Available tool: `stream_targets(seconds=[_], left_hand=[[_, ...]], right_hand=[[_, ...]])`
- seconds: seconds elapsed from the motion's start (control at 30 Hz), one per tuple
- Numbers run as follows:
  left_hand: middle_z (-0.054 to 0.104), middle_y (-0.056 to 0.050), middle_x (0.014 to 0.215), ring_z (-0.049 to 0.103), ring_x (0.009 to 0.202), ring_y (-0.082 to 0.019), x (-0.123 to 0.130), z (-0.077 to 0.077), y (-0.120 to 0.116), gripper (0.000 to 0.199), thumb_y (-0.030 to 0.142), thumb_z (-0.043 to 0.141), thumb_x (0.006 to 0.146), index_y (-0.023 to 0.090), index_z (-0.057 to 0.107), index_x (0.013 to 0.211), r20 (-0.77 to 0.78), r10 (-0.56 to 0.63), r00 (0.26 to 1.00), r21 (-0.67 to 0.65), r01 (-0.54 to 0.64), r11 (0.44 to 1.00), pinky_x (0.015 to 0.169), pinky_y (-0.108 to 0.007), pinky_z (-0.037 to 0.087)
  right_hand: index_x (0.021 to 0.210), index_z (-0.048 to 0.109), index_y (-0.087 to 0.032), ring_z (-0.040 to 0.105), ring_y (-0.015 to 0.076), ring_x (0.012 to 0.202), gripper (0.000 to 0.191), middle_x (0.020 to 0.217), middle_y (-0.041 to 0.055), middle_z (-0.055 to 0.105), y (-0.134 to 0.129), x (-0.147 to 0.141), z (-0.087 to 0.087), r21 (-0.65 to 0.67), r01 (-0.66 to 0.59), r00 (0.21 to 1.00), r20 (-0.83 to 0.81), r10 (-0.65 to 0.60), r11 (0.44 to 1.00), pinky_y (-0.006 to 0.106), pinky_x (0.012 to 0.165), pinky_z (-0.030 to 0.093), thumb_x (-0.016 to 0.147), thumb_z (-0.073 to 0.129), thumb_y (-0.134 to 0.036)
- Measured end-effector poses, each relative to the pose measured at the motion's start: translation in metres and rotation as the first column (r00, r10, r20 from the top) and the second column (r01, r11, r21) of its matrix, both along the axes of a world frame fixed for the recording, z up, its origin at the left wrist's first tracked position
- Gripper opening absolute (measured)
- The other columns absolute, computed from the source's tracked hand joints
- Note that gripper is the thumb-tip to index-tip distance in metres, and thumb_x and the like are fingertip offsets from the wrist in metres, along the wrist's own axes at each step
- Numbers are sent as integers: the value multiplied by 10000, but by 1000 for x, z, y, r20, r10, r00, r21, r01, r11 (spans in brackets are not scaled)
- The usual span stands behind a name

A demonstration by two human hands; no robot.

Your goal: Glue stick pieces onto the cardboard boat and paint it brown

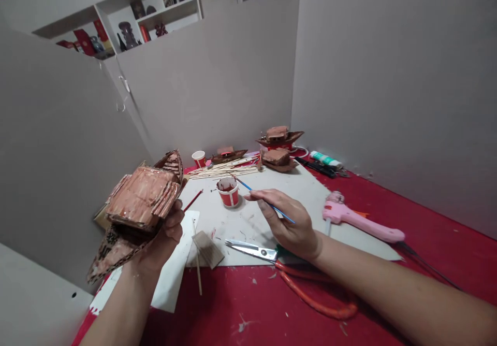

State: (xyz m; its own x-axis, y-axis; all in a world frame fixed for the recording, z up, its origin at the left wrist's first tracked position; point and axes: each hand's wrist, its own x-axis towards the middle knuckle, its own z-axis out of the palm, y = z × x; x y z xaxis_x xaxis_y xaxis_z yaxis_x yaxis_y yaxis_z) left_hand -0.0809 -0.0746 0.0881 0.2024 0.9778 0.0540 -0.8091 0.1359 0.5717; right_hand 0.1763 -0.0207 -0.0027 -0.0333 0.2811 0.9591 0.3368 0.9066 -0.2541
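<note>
A brown cardboard model boat (142, 196) with a reddish-painted roof is held up at the left by my left hand (173, 227), whose fingers wrap round its right side from below. My right hand (289, 221) pinches a thin blue-handled paintbrush (245, 185), tilted with its tip up and to the left. The brush tip is over or just behind the rim of a red-and-white paper cup (228, 196) with brown paint inside; whether they touch I cannot tell. Below my right hand lie large scissors (252, 250) with orange-red handles, their blades slightly apart.
Several thin wooden sticks (225, 168) lie behind the cup. More model boats (277, 157) and a second paper cup (199, 158) stand at the back. A pink glue gun (361, 221) with a cord rests at the right. A cardboard piece (208, 249) lies near the white sheet's front edge.
</note>
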Motion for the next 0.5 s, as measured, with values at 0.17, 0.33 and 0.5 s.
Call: stream_targets(seconds=[0.17,0.33,0.5], left_hand=[[614,-51,707,543,457,-97,21,-9,-18,592,92,239,977,77,203,1568,16,-44,999,22,44,999,376,-154,455],[600,-20,701,551,452,-75,35,-12,-27,582,66,262,965,124,261,1544,64,-61,996,5,61,998,387,-127,450],[583,-2,695,527,435,-55,49,-11,-33,553,75,290,965,128,288,1516,93,-43,995,-27,46,999,378,-102,421]], right_hand=[[1216,668,-229,742,210,917,341,1003,92,787,-5,2,6,50,-26,1000,6,25,998,378,793,608,928,565,-79],[1175,691,-242,740,206,933,291,1035,74,787,-9,4,14,13,-38,994,-97,39,999,399,829,601,938,565,-129],[1080,718,-231,741,205,947,181,1023,62,786,-14,-6,19,-172,-182,944,-305,124,968,408,879,607,920,632,-236]])
